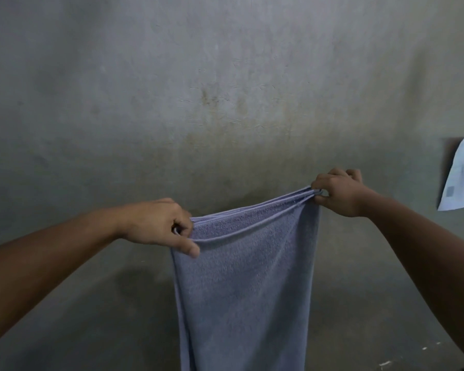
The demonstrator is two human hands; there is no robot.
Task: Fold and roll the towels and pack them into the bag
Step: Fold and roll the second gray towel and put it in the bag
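Terry cloth of a pale blue-violet makes up the towel, which is held up in the air and hangs straight down from its top edge, its lower end cut off by the bottom of the view. Its top left corner is pinched by the left hand, with the thumb laid over the front of the cloth and the fingers curled behind. Its top right corner, a little higher, is pinched by the right hand, the edges gathered between thumb and curled fingers. Several hemmed edges are seen stacked along the top, so the towel is judged to be folded into layers already. A shallow sag is shown between the two corners.

The cloth is judged to be soft, limp and light for its size, with a looped nap unlikely to slip from a pinch. No shape will be kept by it unsupported. The layers may be expected to slide apart if only one is caught, so all the hems are best taken together at the corners. For rolling, a flat surface would probably be needed, and none is shown.

Behind the towel a rough, stained grey wall of plaster or concrete is seen. To the right of the towel a white printed sheet of paper is fixed. No bag is shown.
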